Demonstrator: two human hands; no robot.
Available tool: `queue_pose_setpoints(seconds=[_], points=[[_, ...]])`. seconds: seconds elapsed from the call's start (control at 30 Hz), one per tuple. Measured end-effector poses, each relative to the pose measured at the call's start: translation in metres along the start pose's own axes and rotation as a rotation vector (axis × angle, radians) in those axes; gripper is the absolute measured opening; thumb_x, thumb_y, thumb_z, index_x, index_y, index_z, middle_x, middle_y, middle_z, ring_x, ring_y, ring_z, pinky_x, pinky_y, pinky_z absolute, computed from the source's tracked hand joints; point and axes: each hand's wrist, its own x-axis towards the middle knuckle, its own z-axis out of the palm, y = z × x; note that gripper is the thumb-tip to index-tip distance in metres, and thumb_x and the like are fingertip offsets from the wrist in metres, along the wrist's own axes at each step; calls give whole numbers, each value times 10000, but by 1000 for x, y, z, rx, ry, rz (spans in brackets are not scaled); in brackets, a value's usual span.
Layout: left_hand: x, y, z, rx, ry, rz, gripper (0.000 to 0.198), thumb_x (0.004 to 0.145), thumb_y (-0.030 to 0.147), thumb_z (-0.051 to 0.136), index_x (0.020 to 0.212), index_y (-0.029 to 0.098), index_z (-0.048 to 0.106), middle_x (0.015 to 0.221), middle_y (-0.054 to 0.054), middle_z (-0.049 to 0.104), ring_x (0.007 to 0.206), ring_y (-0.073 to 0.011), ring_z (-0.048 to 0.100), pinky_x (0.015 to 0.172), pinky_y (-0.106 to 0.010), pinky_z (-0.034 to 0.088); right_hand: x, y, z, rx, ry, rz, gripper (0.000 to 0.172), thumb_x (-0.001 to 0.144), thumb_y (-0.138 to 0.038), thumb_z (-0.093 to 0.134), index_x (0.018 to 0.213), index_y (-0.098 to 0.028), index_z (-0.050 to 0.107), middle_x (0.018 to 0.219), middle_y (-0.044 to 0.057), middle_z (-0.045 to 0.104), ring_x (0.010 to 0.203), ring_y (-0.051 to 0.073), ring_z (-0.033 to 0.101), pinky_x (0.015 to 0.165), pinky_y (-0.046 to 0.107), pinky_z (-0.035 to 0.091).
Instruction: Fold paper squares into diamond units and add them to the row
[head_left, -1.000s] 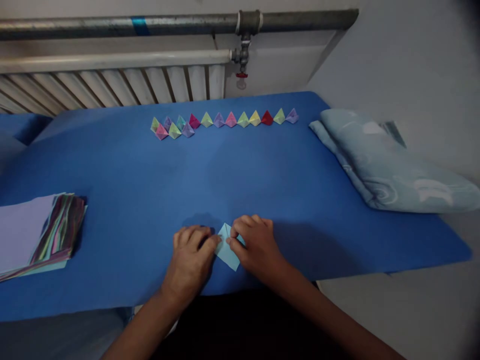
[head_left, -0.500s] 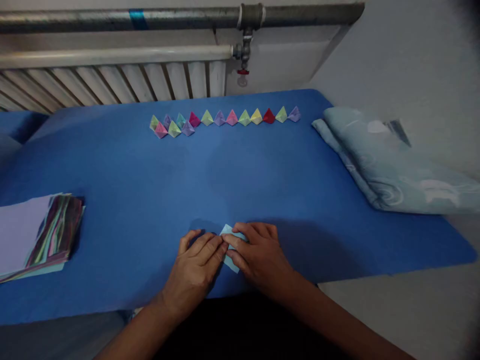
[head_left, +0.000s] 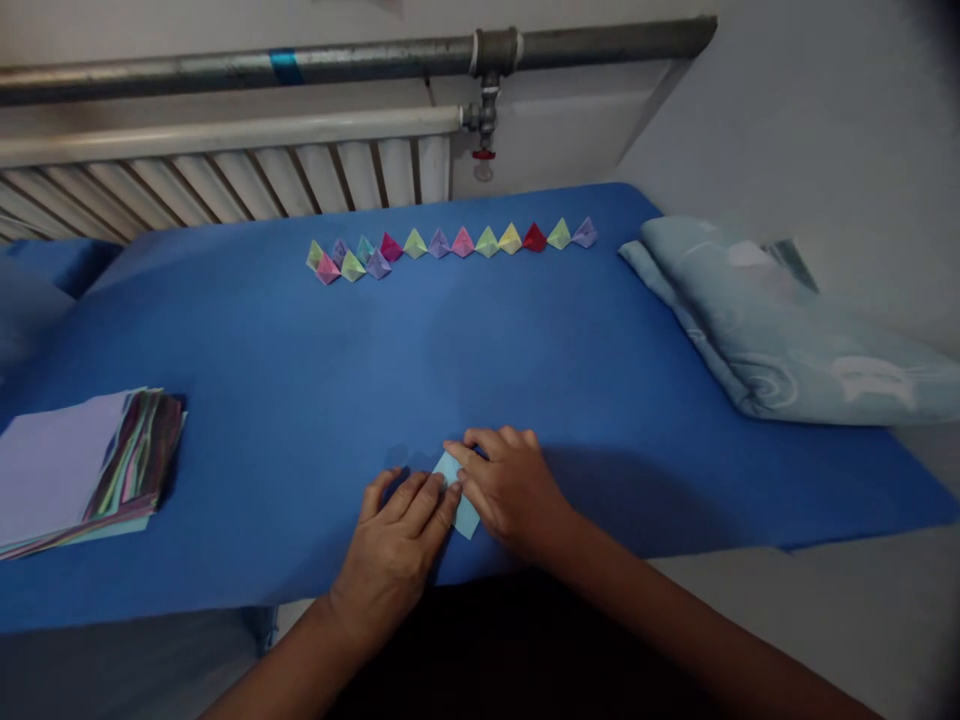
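A small folded sheet of light blue origami paper (head_left: 466, 518) lies on the blue surface near its front edge, partly covered by fingers. From the left, my left hand (head_left: 400, 530) presses its fingertips onto the paper and holds it down. My right hand (head_left: 510, 490) is curled over the paper's right side, with a fingertip close to the top corner. Its thumb, lower down, sits beside the left fingertips. Towards the back stands a row of several small folded paper boats (head_left: 463, 241) in pink, green, purple, yellow and red, with a shorter second row at its left end.
At the left lies a stack of coloured paper (head_left: 60, 460), a lilac sheet on top. A folded pale green cloth (head_left: 780, 330) rests on the right. Behind the blue-covered table (head_left: 300, 370) are a radiator (head_left: 300, 175) and a metal pipe (head_left: 375, 58) with a red-handled valve.
My right hand's fingertips have moved up towards the paper's top corner, narrowing what shows on that side. The left hand stays on the paper. The whole view has shifted slightly.
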Motion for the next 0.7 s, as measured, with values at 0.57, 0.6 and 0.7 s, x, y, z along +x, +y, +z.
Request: queue_pose_setpoints(seconds=[0.57, 0.6, 0.7], points=[[-11, 8, 6, 81, 8, -36, 430, 877, 56, 363, 1216, 164, 603, 1208, -112, 646, 1102, -247, 562, 1000, -455, 323, -18, 4, -3, 41, 48, -172, 389, 976, -404, 409, 1293, -226, 549, 1352, 4, 561, 1231, 291, 395, 956, 453, 256], [-13, 9, 5, 92, 11, -39, 436, 868, 45, 359, 1207, 158, 609, 1213, -114, 645, 1103, -249, 562, 997, -455, 327, -17, 5, -3, 23, 41, -165, 393, 976, -408, 406, 1295, -228, 549, 1355, 8, 559, 1233, 296, 394, 956, 457, 254], [-17, 13, 3, 97, -3, -61, 441, 856, 28, 352, 1191, 139, 617, 1208, -116, 647, 1088, -247, 568, 987, -446, 338, -15, 5, -3, -30, 1, -158, 414, 975, -430, 393, 1307, -232, 543, 1374, 23, 541, 1246, 314, 382, 959, 469, 247]])
